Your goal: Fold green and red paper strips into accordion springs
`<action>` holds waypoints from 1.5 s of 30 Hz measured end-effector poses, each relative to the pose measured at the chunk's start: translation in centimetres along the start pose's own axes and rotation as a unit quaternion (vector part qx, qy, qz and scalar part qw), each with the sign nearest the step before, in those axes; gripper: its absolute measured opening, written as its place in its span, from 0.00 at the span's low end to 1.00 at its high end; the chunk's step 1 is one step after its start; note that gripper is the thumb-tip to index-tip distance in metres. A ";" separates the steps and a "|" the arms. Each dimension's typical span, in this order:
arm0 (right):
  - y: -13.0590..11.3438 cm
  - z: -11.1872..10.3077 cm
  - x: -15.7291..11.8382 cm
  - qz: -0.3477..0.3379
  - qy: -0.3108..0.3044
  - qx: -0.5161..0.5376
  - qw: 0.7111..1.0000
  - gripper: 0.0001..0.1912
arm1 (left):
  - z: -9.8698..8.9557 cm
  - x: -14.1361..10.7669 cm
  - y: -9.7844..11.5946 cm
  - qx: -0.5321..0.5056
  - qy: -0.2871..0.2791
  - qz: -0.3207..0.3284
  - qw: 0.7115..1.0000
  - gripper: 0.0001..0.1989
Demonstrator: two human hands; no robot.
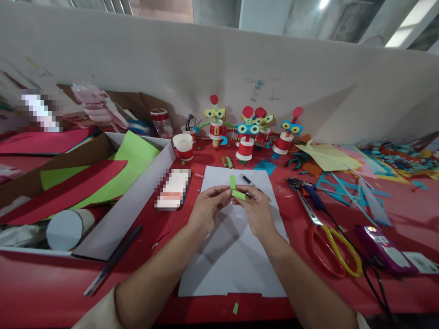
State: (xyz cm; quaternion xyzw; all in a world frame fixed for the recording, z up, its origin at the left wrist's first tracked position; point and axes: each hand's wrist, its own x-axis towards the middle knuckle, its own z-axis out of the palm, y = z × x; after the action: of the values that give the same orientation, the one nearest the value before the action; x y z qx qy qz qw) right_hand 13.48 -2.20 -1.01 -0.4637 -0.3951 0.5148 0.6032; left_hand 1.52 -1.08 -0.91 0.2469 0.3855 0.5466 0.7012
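Note:
Two green paper strips (239, 195) meet at an angle between my hands, above a white sheet (236, 256). My left hand (207, 208) pinches them where they join, thumb and fingers closed. From the other side my right hand (255, 205) grips the strip that points right. One end of the green paper stands upright past the fingertips. A black pen (251, 182) lies on the sheet just beyond my right hand. Small folded green paper springs (229, 162) rest on the red table farther back.
Several paper-cup robot figures (245, 148) stand against the wall. Scissors (334, 246), a glue gun (307, 187) with its cord and a purple device (386, 251) are at right. A box of coloured paper (137, 219) and a dark rod (115, 258) are at left.

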 end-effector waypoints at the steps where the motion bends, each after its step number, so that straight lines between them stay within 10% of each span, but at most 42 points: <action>1: 0.1 -0.1 0.0 -0.005 -0.005 0.001 1.000 0.10 | -0.1 0.0 0.0 0.000 -0.005 0.005 1.000 0.17; 11: 0.4 0.0 -0.4 -0.055 -0.039 -0.017 0.998 0.14 | 0.1 -0.1 -0.6 -0.018 0.006 0.085 0.996 0.13; 23: -0.2 0.1 -0.5 -0.080 -0.008 -0.047 0.996 0.04 | -0.2 0.2 -0.1 -0.005 -0.097 0.035 0.995 0.17; 45: -0.8 0.1 -1.1 -0.124 -0.019 -0.157 0.980 0.10 | -0.2 0.0 0.0 -0.003 -0.069 0.059 0.996 0.10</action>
State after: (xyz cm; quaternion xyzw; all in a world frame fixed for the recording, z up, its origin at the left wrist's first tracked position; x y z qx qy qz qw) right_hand 13.42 -3.28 -0.20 -0.4899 -0.5367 0.3764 0.5747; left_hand 1.34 -1.09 -0.98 0.3036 0.3197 0.5698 0.6935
